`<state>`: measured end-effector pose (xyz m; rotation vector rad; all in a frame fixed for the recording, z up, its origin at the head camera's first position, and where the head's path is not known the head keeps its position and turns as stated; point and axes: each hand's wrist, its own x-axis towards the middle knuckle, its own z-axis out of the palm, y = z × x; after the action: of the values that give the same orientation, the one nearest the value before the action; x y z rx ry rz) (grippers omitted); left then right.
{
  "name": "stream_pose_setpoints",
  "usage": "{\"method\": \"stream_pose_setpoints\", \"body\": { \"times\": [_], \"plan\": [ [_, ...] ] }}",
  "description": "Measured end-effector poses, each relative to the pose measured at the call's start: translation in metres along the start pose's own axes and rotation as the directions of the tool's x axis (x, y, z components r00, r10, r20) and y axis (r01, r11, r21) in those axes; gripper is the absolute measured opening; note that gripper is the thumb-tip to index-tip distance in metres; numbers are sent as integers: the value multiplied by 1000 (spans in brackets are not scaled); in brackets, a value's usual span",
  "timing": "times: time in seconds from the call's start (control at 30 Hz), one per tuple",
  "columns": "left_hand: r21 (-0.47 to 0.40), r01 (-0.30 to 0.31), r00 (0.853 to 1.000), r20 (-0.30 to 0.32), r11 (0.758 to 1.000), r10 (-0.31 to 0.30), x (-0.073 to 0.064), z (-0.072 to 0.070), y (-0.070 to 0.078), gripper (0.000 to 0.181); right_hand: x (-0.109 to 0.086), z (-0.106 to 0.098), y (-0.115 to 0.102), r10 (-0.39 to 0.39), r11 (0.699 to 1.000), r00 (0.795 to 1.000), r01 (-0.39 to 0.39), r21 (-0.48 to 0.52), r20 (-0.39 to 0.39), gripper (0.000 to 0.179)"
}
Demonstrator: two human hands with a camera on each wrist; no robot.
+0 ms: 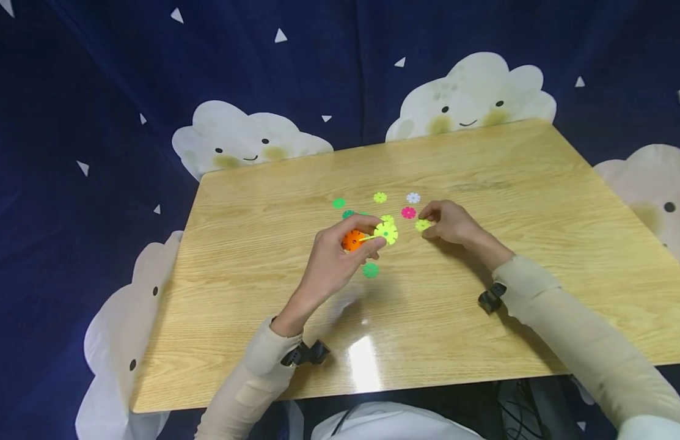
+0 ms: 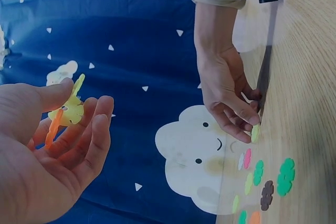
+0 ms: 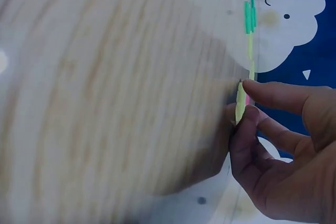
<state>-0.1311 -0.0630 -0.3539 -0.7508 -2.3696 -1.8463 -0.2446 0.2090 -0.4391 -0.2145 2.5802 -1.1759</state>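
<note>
Wood-grained table, bright yellow-green notched disc

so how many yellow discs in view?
5: two yellow discs held in the left hand, one pinched in the right hand, two on the table beyond the left hand. More may be hidden behind that hand.

- wood-grain table, a bright reflection near its front edge
- dark blue curtain behind, printed with white clouds and small triangles
- dark cables below
</note>
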Motion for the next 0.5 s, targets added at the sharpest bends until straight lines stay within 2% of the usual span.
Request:
{"method": "stream_pose_setpoints", "body": {
  "times": [0.17, 0.5],
  "plan": [
    [-15, 8, 1000, 0, 1000, -8, 0, 1, 1, 29, 2, 0, 0, -13, 998, 1000, 11, -70, -25, 33],
    [-7, 25, 1000, 11, 1000, -25, 0, 2, 2, 30, 2, 4, 0, -62, 994, 997, 59, -87, -40, 32]
  ]
}}
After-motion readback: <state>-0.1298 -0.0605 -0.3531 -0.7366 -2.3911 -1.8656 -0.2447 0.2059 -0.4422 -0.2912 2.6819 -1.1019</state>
